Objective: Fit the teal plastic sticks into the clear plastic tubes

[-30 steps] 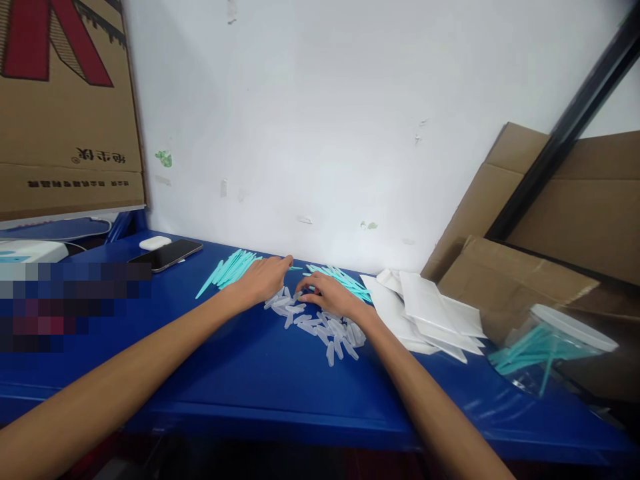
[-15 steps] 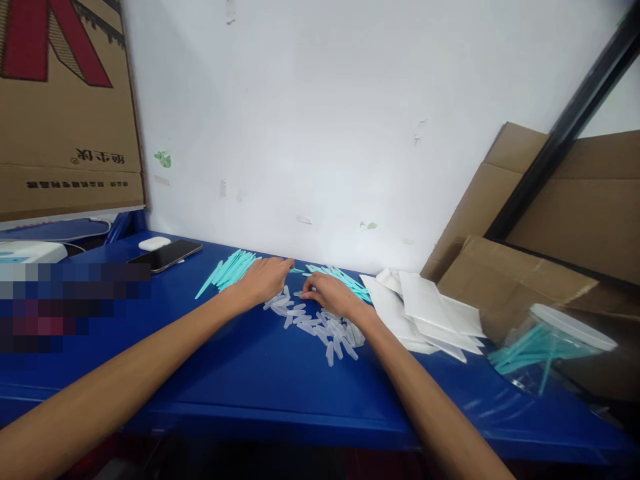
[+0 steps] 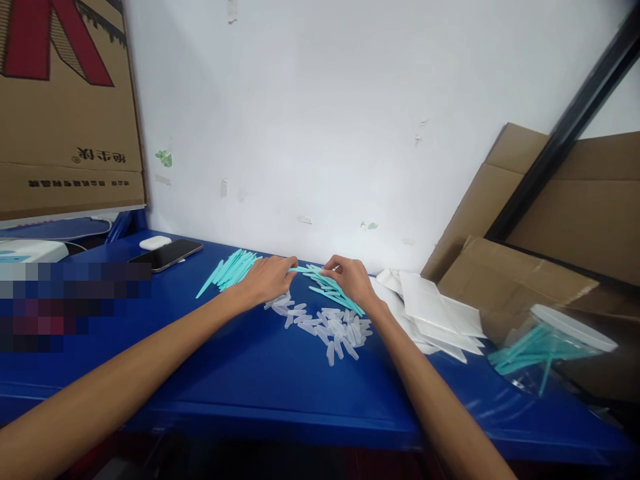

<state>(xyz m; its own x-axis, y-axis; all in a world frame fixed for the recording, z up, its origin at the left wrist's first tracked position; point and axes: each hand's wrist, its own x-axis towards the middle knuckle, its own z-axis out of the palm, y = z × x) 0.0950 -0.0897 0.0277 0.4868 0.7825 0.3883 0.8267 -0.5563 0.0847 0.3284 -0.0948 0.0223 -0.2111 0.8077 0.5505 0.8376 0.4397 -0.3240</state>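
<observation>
My left hand [image 3: 273,277] is closed in a pinch on a slim turquoise stick [image 3: 299,269], which points right. Facing it, my right hand [image 3: 350,277] has thumb and forefinger pinched near the stick's right end, on what looks like a small translucent plastic cap, mostly covered by the fingers. A loose pile of turquoise sticks [image 3: 330,290] lies under and beside my right hand. To the left of my left hand is another pile of turquoise sticks [image 3: 233,268]. Nearer to me, several translucent caps [image 3: 333,327] are scattered on the blue table [image 3: 240,373].
White paper packets [image 3: 430,310] lie right of my right hand. Beyond them stands a clear tub [image 3: 555,347] with turquoise sticks inside. A phone [image 3: 173,255] and a white case [image 3: 155,243] are at the back left. Cardboard [image 3: 525,273] leans at the right.
My right hand has moved right and up, from the edge of the cap pile to the stick's right end. More of the right stick pile shows. My left hand has barely moved.
</observation>
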